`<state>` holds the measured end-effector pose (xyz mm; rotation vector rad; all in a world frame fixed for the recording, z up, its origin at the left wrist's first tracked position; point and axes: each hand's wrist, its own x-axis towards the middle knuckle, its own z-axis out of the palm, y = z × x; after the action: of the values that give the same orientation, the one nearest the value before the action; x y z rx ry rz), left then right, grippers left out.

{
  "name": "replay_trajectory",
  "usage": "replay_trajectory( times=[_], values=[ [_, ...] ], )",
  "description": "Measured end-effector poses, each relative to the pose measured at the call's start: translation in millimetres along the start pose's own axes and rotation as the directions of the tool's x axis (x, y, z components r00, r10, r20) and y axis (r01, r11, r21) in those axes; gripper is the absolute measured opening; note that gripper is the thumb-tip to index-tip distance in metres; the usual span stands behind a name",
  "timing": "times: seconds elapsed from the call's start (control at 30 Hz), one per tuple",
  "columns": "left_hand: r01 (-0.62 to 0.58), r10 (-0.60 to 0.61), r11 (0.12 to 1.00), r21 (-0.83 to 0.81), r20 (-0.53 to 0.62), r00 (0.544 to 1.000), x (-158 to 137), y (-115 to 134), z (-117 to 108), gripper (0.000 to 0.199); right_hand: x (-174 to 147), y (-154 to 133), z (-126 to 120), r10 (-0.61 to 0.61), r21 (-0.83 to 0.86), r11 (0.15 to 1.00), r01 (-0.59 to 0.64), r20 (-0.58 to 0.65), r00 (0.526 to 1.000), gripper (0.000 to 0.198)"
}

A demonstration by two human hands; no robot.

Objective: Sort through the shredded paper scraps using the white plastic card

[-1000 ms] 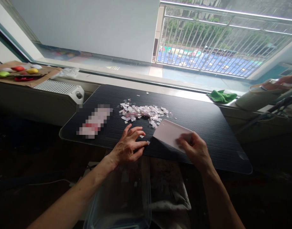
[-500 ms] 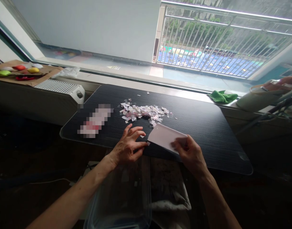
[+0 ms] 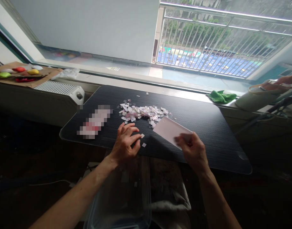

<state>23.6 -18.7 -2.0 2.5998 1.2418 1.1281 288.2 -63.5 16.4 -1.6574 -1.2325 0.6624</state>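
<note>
Black wood-grain table [image 3: 214, 136], rounded corners, set against a window ledge.

Paper scraps [image 3: 146, 112], small, pale, some pinkish: one spread heap at table centre, with a few strays beyond it.

Two loose scraps [image 3: 144, 145], near edge, between the hands.

Left hand [image 3: 125, 141]: fingers loosely bent, thumb apart from the forefinger; forefinger tip at the farther loose scrap, contact unclear.

Right hand [image 3: 194, 151]: gripping a pale rectangular sheet [image 3: 172, 130] by its right end; small hole near the far corner, left end beside the heap, covering some tabletop.

Blurred-out strip [image 3: 95, 122], pale and red, left of the heap, identity hidden.

Clear plastic tub [image 3: 119, 206], below the table edge, partly behind the left forearm. Beside it, a grey cloth-like item [image 3: 171, 194].

Surroundings: white radiator [image 3: 61, 89], left; brown cardboard [image 3: 29, 83] bearing coloured objects; green cloth [image 3: 222, 96] on the ledge, right; metal railing [image 3: 198, 44] outside.
</note>
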Motion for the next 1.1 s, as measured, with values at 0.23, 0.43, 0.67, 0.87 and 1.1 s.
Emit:
replay_trajectory(
  times=[0.23, 0.43, 0.67, 0.87, 1.1],
  values=[
    [-0.072, 0.075, 0.997, -0.035, 0.088, 0.993, -1, -2, -1, 0.018, -1, -14, 19, -0.03, 0.001, 1.0, 0.03, 0.155, 0.988, 0.02],
    [0.059, -0.068, 0.995, -0.084, -0.113, 0.991, 0, -2, -4, 0.016, -3, -15, -6, -0.018, -0.041, 0.999, 0.032, 0.306, 0.952, 0.019],
    [0.097, -0.108, 0.99, -0.101, -0.111, 0.988, 2, -3, -3, 0.016, -4, -23, -13, -0.018, -0.021, 0.999, 0.026, 0.296, 0.955, 0.019],
    [0.093, -0.109, 0.989, -0.117, -0.14, 0.984, 3, -5, -3, 0.015, 0, -19, -20, 0.046, -0.041, 0.999, -0.034, 0.34, 0.939, 0.016],
    [0.062, -0.08, 0.99, -0.128, -0.135, 0.988, 3, -4, -2, 0.014, 9, -5, -49, 0.101, 0.068, 0.99, -0.124, 0.27, 0.957, 0.019]
  ],
)
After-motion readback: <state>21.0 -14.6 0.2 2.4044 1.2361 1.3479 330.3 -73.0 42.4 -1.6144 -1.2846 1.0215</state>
